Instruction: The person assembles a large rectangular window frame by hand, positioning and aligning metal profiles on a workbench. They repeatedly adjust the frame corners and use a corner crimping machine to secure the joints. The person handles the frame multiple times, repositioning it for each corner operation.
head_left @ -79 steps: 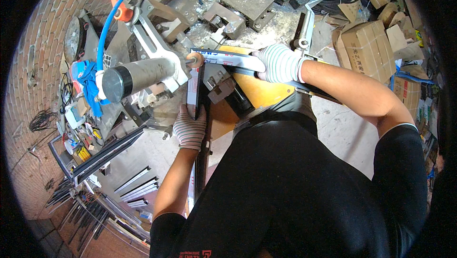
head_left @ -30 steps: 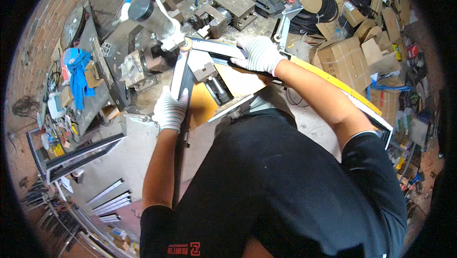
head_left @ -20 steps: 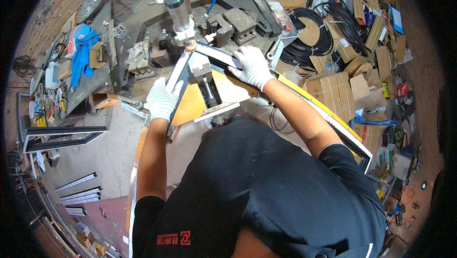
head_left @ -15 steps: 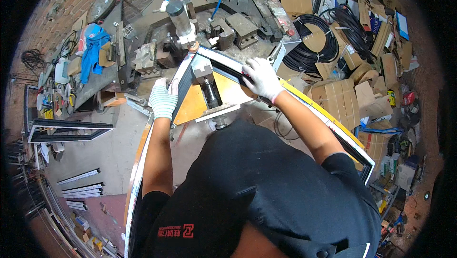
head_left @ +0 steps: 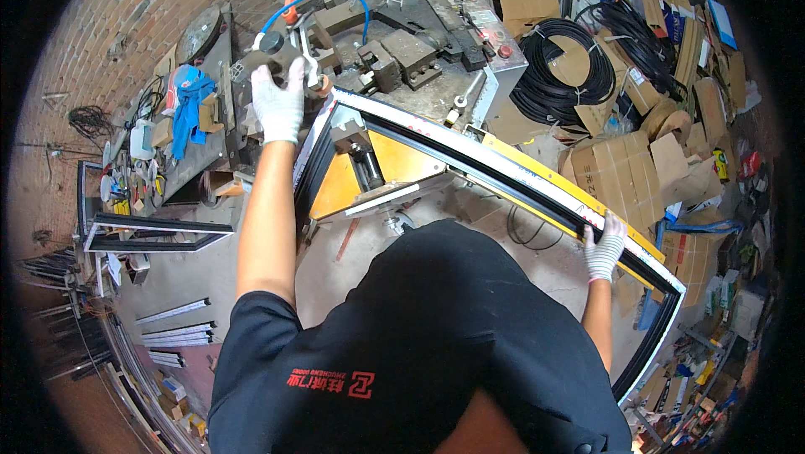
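A white-and-black angled window or door frame lies across the bench fixture, its corner at a clamp block on a yellow plate. My gloved left hand is at a grey cylinder with a blue hose and orange handle, just beyond that corner. Thumb and fingers lie on either side of the cylinder; their undersides are hidden. Farther along the frame's long right bar, my gloved right hand grips the bar, fingers over its inner edge.
Coiled black hose and cardboard crowd the right side. Metal blocks stand on the bench beyond the frame. Another dark frame and several loose bars are at the left. A blue cloth hangs near the bench edge.
My left hand has left the frame's left bar and moved forward to the cylinder, which now leans to the left. My right hand has slid from near the corner far along the right bar.
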Demonstrator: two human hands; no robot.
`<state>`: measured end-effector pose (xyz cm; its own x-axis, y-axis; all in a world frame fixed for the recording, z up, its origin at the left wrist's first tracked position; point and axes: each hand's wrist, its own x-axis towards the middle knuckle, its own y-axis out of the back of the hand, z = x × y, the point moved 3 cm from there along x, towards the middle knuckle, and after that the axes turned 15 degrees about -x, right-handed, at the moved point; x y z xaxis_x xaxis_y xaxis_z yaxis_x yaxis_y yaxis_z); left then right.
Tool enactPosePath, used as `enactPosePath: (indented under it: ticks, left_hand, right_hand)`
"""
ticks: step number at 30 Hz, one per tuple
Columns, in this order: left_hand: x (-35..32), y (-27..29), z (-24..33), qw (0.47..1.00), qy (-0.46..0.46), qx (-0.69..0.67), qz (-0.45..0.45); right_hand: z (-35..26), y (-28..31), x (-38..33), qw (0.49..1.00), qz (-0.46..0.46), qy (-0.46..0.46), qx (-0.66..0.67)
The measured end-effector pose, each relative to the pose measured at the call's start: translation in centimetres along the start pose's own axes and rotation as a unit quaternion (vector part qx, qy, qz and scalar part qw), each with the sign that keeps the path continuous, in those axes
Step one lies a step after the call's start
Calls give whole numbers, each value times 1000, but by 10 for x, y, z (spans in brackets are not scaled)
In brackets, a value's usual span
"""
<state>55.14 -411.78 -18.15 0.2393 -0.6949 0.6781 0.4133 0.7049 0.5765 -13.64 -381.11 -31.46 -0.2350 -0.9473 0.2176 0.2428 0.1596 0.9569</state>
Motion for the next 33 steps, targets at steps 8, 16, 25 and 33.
enactPosePath:
  ticks: [8,16,25,33]
  left_hand:
    - [38,43,-48,993,92,58,-38]
    - [-113,98,-77,984,-8,157,-88]
    - [-264,175,-138,902,334,178,-208]
    - [-240,193,-97,855,376,212,-287]
  right_hand:
    - [54,-25,-19,1000,24,-1,1]
    - [53,-14,-12,1000,8,-4,28]
    - [68,-17,0,997,-61,37,17]
    - [70,-4,5,994,-89,45,-35]
